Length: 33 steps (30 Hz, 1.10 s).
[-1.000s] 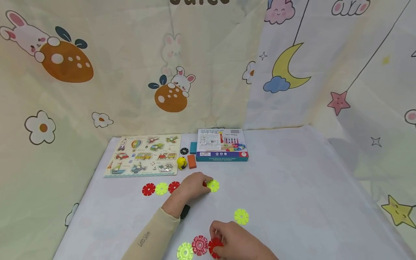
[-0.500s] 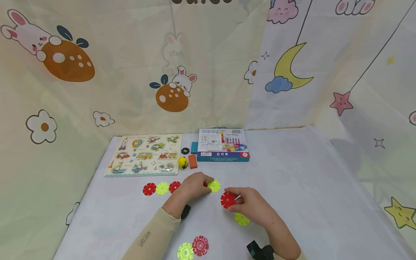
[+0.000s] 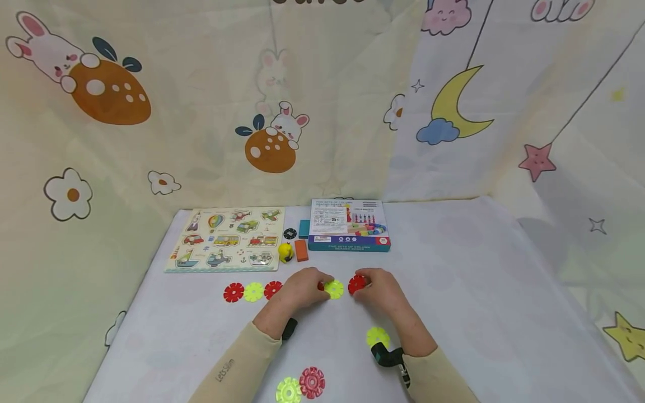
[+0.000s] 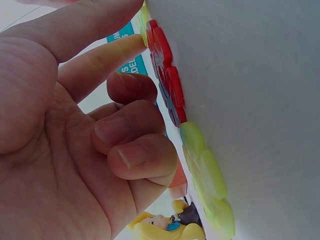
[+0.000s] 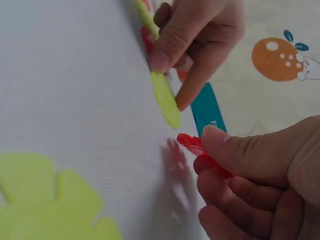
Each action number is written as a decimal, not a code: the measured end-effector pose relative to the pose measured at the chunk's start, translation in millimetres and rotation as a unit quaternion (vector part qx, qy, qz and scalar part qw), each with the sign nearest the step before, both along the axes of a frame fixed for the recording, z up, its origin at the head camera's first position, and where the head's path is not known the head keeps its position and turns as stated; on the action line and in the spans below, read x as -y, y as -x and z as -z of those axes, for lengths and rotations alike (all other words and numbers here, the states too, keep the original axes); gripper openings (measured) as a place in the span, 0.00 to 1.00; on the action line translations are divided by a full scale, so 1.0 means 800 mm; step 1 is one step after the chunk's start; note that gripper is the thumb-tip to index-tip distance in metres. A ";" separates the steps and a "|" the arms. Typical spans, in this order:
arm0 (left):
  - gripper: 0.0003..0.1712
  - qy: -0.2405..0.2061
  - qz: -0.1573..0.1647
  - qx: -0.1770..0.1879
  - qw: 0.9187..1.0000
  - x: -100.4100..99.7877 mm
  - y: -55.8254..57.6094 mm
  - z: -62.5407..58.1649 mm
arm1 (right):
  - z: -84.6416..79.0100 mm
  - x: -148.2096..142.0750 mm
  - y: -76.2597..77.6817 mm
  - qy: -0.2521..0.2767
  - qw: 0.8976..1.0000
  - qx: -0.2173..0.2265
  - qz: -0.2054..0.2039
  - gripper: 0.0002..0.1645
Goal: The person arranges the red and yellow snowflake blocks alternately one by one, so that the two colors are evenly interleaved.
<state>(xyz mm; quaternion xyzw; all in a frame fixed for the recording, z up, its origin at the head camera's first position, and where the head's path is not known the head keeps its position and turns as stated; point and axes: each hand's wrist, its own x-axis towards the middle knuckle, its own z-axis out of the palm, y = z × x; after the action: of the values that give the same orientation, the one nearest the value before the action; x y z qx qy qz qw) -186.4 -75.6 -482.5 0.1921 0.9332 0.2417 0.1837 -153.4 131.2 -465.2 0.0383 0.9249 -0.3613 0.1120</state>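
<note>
In the head view, my left hand pinches the edges of a yellow-green notched disc between thumb and forefinger, at the right end of a row on the table. The left wrist view shows its other fingers curled beside a red disc and a yellow-green disc of that row. My right hand holds a red notched disc by its edge, slightly right of the row's end. In the right wrist view this red disc is tilted above the table, apart from the yellow-green disc.
Behind the row lie a vehicle puzzle board, a yellow figure, an orange block and a bead-set box. Nearer are a loose yellow-green disc, partly behind the right wrist camera, another yellow-green disc and a pinkish-red disc.
My right hand has picked up the red disc from the front group and carried it forward to beside the row's right end. My left hand has stayed in place on the yellow-green disc.
</note>
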 end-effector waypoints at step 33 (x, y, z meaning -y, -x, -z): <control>0.26 0.018 0.056 -0.036 0.998 -0.054 0.007 -0.006 | 0.031 -0.013 -0.004 -0.043 0.997 -0.060 0.007 0.22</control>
<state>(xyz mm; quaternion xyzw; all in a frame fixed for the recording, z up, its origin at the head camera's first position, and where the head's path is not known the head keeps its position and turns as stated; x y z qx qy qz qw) -192.3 -32.4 -477.6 0.2489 0.9312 0.2077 0.1668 -150.0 141.5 -490.4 0.0280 0.9443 -0.3239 0.0518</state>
